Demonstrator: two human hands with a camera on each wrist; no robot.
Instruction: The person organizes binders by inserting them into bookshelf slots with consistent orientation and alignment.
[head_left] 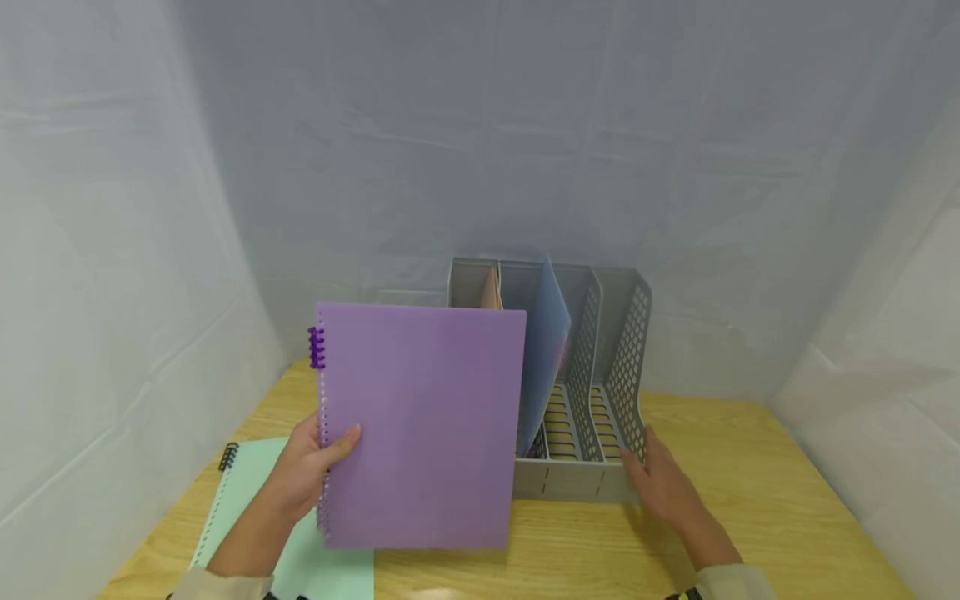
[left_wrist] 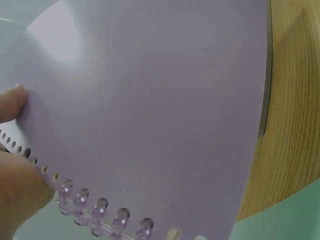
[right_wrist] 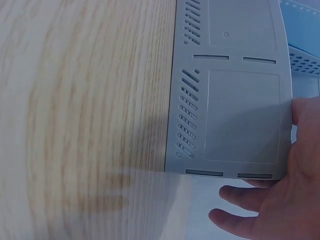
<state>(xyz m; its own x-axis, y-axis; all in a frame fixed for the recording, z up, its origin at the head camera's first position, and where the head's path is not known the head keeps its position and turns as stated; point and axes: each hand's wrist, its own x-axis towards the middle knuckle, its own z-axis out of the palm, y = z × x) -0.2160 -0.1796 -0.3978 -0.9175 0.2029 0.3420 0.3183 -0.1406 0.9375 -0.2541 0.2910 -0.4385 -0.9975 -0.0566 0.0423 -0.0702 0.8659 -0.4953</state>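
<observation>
My left hand [head_left: 303, 471] holds a purple spiral notebook [head_left: 423, 425] by its bound left edge, thumb on the front cover. The notebook is upright, in front of the left part of a grey magazine file rack [head_left: 573, 482]. In the left wrist view its cover [left_wrist: 160, 105] fills most of the picture, with clear purple coil loops along the edge. My right hand [head_left: 663, 483] grips the rack's front right corner, thumb inside the wall and fingers outside. In the right wrist view two fingers [right_wrist: 240, 197] extend past the rack's side.
A blue folder or notebook [head_left: 546, 350] leans in a middle slot of the rack. Something orange [head_left: 491, 290] stands in the left slot, partly hidden. A green spiral notebook [head_left: 330, 558] lies on the wooden table [head_left: 750, 483] at the left. White sheeting [head_left: 525, 142] surrounds the table.
</observation>
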